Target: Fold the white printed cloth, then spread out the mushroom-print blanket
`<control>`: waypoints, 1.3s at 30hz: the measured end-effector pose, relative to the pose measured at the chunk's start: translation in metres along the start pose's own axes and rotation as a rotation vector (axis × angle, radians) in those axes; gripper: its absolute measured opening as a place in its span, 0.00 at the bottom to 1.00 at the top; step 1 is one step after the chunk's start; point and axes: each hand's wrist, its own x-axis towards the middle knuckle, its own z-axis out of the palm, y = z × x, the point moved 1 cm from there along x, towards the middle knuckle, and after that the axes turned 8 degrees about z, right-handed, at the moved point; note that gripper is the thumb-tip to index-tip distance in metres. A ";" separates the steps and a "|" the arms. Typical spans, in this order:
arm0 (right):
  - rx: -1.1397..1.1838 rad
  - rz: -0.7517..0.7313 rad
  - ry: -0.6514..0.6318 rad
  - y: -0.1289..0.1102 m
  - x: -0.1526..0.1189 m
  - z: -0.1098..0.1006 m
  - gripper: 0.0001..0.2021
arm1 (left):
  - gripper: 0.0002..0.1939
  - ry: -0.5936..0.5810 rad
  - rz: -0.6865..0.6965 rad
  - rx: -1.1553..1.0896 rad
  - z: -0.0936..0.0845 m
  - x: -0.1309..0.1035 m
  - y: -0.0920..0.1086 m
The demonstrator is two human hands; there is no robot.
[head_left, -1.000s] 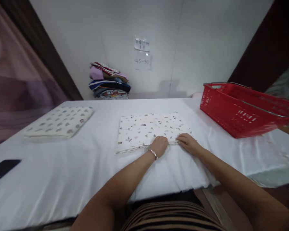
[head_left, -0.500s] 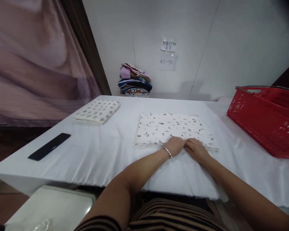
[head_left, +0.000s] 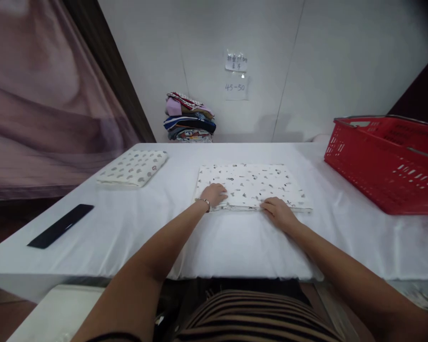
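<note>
A white cloth [head_left: 249, 183] with small scattered prints lies folded in layers in front of me, its near edge towards me. My left hand [head_left: 214, 195] rests flat on its near left part, fingers stretched to the right, a bracelet at the wrist. At the near edge, right of the middle, my right hand [head_left: 276, 209] has its fingers closed over the cloth's layers; the thumb is partly hidden. Another folded cloth [head_left: 133, 168], cream with grey prints, lies to the left, apart from both hands.
The table has a white cover [head_left: 146, 232]. A black flat strip [head_left: 61, 226] lies at the left, and a red basket [head_left: 378, 164] stands at the right. Behind the table is a pile of folded fabrics [head_left: 189, 118] against the wall, near paper signs [head_left: 236, 87].
My left hand has moved from the middle of the near edge leftward onto the cloth's top, its fingers now spread. My right hand stays by the edge. The whole view has shifted slightly.
</note>
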 end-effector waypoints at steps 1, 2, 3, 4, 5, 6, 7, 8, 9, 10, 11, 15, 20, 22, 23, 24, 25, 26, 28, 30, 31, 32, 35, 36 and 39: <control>0.000 0.000 0.002 0.000 0.000 0.000 0.13 | 0.14 0.008 -0.007 -0.005 0.001 0.000 -0.002; 0.000 -0.001 0.001 0.001 0.000 0.001 0.13 | 0.14 0.012 -0.016 -0.013 0.001 0.000 -0.002; 0.000 -0.003 -0.002 0.001 0.000 0.001 0.13 | 0.14 0.013 -0.027 -0.021 0.001 0.000 -0.002; 0.000 -0.003 -0.007 0.001 0.000 0.000 0.13 | 0.14 0.016 -0.036 -0.027 0.001 0.000 -0.001; -0.002 -0.001 -0.012 0.001 0.000 0.000 0.13 | 0.15 0.023 -0.032 -0.030 0.001 -0.001 0.000; -0.004 0.002 -0.018 0.000 0.000 -0.001 0.13 | 0.16 0.032 -0.009 -0.026 0.001 -0.003 0.002; -0.007 0.006 -0.027 0.000 0.000 -0.002 0.13 | 0.17 0.042 0.029 -0.013 0.002 -0.005 0.004; -0.010 0.009 -0.035 -0.001 0.000 -0.003 0.13 | 0.18 0.049 0.071 0.009 0.003 -0.008 0.005; -0.011 0.013 -0.043 -0.001 0.000 -0.004 0.13 | 0.19 0.048 0.102 0.035 0.005 -0.012 0.006; -0.011 0.016 -0.051 -0.001 0.000 -0.004 0.13 | 0.20 0.034 0.113 0.053 0.007 -0.015 0.006; -0.010 0.017 -0.058 -0.001 0.000 -0.005 0.14 | 0.20 0.009 0.105 0.059 0.009 -0.018 0.005; 0.001 0.022 -0.092 -0.001 0.000 -0.005 0.15 | 0.23 -0.091 -0.002 -0.003 0.008 -0.024 -0.009; 0.027 0.039 -0.102 -0.002 -0.003 -0.008 0.16 | 0.24 -0.076 -0.085 0.028 -0.001 -0.035 -0.035; 0.037 0.042 -0.099 -0.004 -0.003 -0.011 0.15 | 0.24 -0.095 -0.118 0.017 -0.003 -0.040 -0.039; 0.043 0.049 -0.088 -0.006 -0.002 -0.012 0.15 | 0.24 -0.084 -0.137 0.012 -0.004 -0.042 -0.039; 0.053 0.057 -0.074 -0.008 0.000 -0.012 0.15 | 0.24 -0.064 -0.153 0.014 -0.004 -0.044 -0.037; 0.065 0.062 -0.058 -0.011 0.003 -0.012 0.15 | 0.24 -0.038 -0.159 0.023 -0.005 -0.045 -0.033; 0.078 0.064 -0.038 -0.014 0.007 -0.011 0.15 | 0.25 -0.010 -0.149 0.038 -0.005 -0.045 -0.027; 0.097 0.047 -0.030 -0.024 0.017 -0.006 0.17 | 0.26 0.019 -0.081 0.075 -0.003 -0.045 -0.015; 0.091 0.010 -0.105 -0.035 0.026 0.002 0.22 | 0.28 0.006 -0.028 0.114 0.002 -0.046 -0.006; 0.081 -0.005 -0.162 -0.040 0.029 0.007 0.25 | 0.29 -0.013 -0.019 0.127 0.005 -0.047 -0.005; 0.073 -0.017 -0.222 -0.045 0.030 0.011 0.27 | 0.29 -0.035 -0.020 0.134 0.008 -0.049 -0.005; 0.083 -0.028 -0.344 -0.052 0.028 0.018 0.29 | 0.30 -0.094 -0.037 0.119 0.012 -0.053 -0.011; 0.101 -0.023 -0.368 -0.053 0.027 0.017 0.30 | 0.30 -0.111 -0.040 0.105 0.011 -0.053 -0.013; 0.169 0.022 -0.435 -0.050 0.031 0.009 0.30 | 0.33 -0.175 -0.098 0.015 0.002 -0.046 -0.016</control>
